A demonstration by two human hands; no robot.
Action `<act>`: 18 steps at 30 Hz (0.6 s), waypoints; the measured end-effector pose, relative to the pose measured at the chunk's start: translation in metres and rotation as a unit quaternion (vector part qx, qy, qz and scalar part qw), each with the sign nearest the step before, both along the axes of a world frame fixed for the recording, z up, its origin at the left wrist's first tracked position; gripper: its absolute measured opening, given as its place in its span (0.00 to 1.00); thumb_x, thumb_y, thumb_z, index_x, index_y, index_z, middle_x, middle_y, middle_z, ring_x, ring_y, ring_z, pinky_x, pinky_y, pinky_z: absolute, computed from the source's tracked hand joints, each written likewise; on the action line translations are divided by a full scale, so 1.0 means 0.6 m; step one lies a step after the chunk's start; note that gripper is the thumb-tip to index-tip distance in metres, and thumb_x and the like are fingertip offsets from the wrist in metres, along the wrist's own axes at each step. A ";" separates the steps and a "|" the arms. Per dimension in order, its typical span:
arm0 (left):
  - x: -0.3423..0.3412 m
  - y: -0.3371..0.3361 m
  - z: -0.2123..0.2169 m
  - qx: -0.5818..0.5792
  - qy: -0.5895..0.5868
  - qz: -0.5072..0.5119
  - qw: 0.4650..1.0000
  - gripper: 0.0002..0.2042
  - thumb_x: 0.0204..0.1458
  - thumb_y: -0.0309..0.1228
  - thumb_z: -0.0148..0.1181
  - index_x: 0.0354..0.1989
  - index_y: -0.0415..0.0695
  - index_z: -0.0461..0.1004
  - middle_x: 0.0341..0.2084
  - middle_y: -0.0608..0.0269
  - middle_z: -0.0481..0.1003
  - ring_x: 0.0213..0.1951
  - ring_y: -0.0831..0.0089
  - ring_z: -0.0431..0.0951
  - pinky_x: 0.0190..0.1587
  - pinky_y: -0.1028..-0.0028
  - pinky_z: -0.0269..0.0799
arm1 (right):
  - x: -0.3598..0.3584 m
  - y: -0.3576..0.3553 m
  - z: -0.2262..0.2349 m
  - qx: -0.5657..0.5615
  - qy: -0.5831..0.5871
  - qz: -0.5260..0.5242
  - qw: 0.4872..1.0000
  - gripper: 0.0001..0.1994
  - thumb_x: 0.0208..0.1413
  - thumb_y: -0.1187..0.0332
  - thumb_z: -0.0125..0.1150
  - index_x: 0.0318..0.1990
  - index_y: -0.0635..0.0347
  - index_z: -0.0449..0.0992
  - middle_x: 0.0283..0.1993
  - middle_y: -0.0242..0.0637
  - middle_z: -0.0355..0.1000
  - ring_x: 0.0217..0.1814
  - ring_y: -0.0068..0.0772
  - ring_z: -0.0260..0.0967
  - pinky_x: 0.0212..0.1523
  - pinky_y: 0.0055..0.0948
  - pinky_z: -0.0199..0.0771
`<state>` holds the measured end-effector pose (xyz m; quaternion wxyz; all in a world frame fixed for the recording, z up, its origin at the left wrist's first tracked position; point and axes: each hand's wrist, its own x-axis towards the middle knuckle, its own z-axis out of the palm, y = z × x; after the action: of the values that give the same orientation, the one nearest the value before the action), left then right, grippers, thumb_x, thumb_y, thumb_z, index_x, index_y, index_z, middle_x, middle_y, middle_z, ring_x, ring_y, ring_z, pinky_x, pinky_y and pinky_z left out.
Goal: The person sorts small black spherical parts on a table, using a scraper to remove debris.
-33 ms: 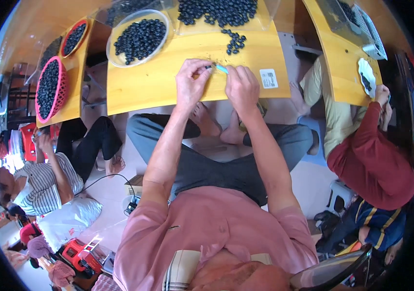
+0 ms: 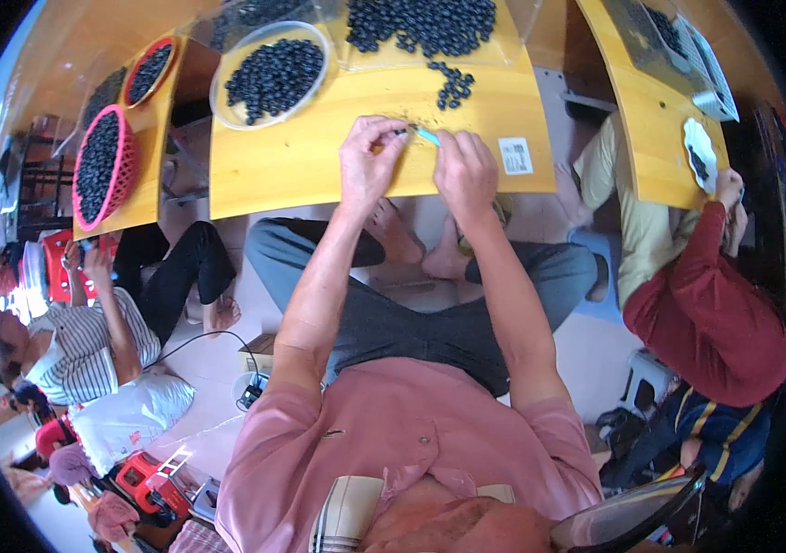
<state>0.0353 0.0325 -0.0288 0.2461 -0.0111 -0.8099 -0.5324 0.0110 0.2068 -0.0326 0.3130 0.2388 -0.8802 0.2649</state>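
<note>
Over the front part of the yellow table [image 2: 319, 166], my left hand [image 2: 370, 157] pinches a small black round piece [image 2: 401, 132] between thumb and fingertips. My right hand [image 2: 465, 170] grips a slim teal-handled tool [image 2: 427, 135], its thin tip pointing left at that piece. Whether the tip touches it is too small to tell. Dark crumbs lie just beyond my fingers. Farther back is a small loose group of black pieces [image 2: 450, 85], below a large heap of the same pieces [image 2: 421, 26] in a clear tray. A clear round bowl [image 2: 327, 78] of them stands at back left.
A white label [image 2: 516, 156] lies right of my right hand. On the left table stand a pink basket [image 2: 126, 170] and a red-rimmed bowl [image 2: 172, 63], both holding black pieces. At the right table, a person in dark red [image 2: 715, 313] works by a white dish [image 2: 690, 138]. Another person [image 2: 89, 341] sits left.
The whole view has shifted slightly to the right. My hands keep the same hold, with the teal tool tilted a little more steeply. The left co-worker's hands have moved slightly.
</note>
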 end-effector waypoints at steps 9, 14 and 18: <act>-0.083 -0.192 0.110 -0.270 0.117 0.213 0.932 0.16 0.49 0.17 0.70 0.47 0.44 0.83 0.44 0.55 0.81 0.53 0.53 0.78 0.54 0.60 0.77 | 0.003 0.005 0.001 0.006 -0.001 -0.001 1.000 0.09 0.52 0.75 0.64 0.40 0.60 0.83 0.32 0.36 0.71 0.38 0.42 0.75 0.41 0.40 0.77; -0.129 -0.127 0.129 -0.226 -0.025 -0.022 0.974 0.11 0.56 0.26 0.71 0.47 0.42 0.85 0.41 0.50 0.84 0.42 0.55 0.85 0.48 0.62 0.81 | -0.001 0.007 -0.004 0.004 -0.012 0.008 1.000 0.08 0.53 0.74 0.67 0.41 0.60 0.83 0.33 0.38 0.71 0.39 0.44 0.74 0.41 0.43 0.76; -0.151 -0.020 0.102 -0.244 -0.128 -0.122 0.954 0.11 0.55 0.32 0.72 0.44 0.39 0.86 0.40 0.45 0.85 0.42 0.52 0.86 0.49 0.59 0.82 | -0.002 0.004 -0.002 0.014 -0.004 0.001 1.000 0.06 0.51 0.74 0.64 0.37 0.59 0.83 0.32 0.36 0.72 0.39 0.40 0.75 0.42 0.40 0.78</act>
<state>-0.0551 0.0208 0.0326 0.0632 -0.1012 -0.9322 -0.3418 0.0100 0.2095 -0.0336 0.3061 0.2431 -0.8847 0.2539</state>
